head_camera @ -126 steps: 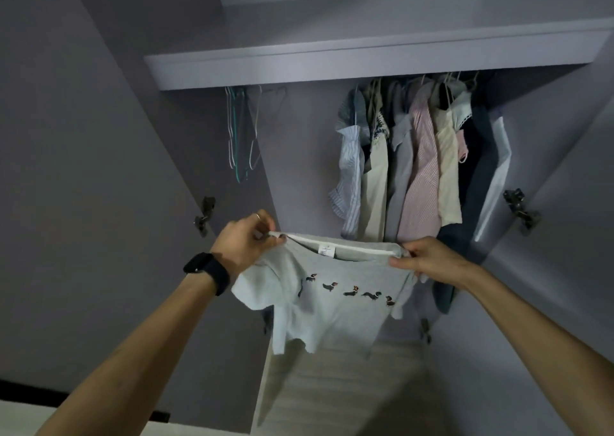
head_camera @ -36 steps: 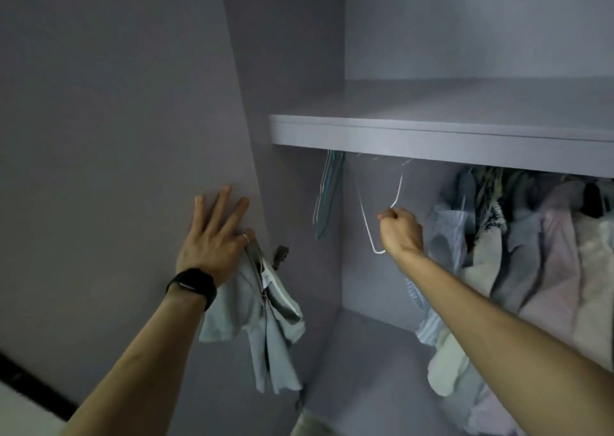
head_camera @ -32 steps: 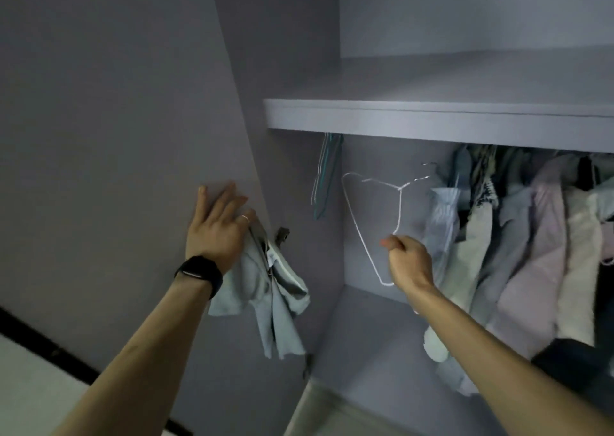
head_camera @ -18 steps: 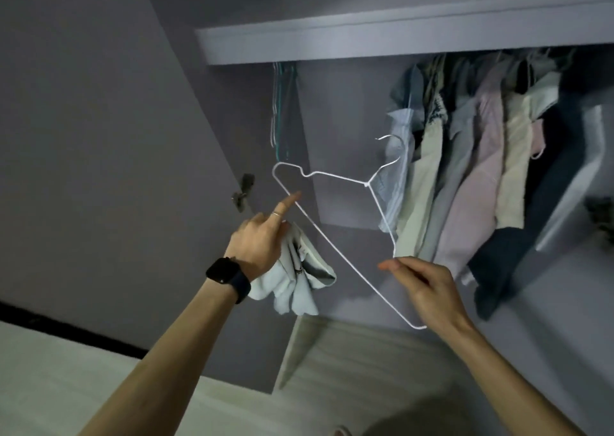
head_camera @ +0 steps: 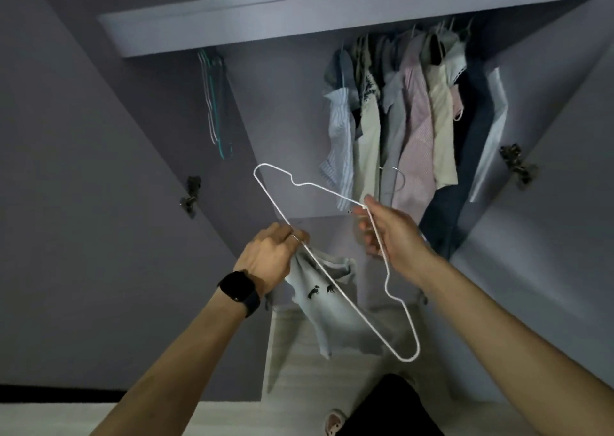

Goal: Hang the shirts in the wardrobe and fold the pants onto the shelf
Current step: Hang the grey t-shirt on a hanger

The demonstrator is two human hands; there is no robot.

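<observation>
Holding grey shirt [head_camera: 319, 306] bunched in left hand [head_camera: 270, 256], fingers touching hanger [head_camera: 337, 289] long bar. Right hand [head_camera: 395, 233] grips hanger neck. Hanger slants upper-left to lower-right across shirt; left hand nearer collar.

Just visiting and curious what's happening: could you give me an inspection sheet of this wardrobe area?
Surface: grey wardrobe shelf, top barely visible.
Job's things: white wire hanger; pale grey T-shirt with small dark animal prints, not yet on it.
Clutter: nothing seen.
Hands: left hand grips the T-shirt and touches the hanger; right hand holds the hanger.
Cables: nothing seen.
Surroundings: row of hung shirts, spare hangers, open doors.
</observation>
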